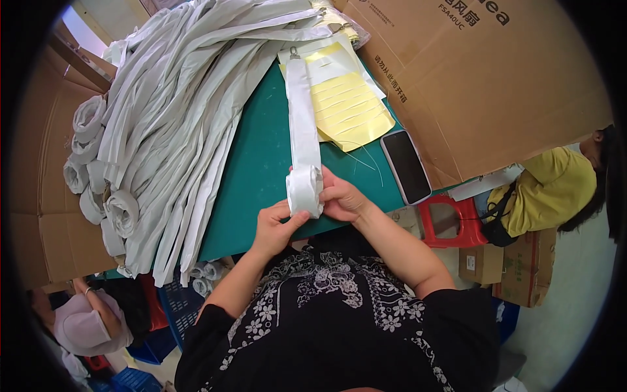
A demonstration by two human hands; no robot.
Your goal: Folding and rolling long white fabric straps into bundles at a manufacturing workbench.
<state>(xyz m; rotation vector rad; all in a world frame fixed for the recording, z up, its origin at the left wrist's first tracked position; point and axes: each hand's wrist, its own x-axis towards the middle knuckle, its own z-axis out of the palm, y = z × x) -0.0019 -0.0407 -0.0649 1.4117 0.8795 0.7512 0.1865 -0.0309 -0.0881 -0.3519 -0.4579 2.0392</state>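
Green table (261, 163), near edge: left hand (274, 225) and right hand (341, 199) pinch the white strap's roll (305, 189), keeping it tight.

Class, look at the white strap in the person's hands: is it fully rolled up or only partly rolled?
Partly rolled. The strap forms a roll between both hands, while its rest lies flat across the green table.

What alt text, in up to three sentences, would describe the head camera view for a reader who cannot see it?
Left hand and right hand hold the rolled end of a white fabric strap on a green table. A heap of white straps lies left; yellow sheets and a smartphone lie right.
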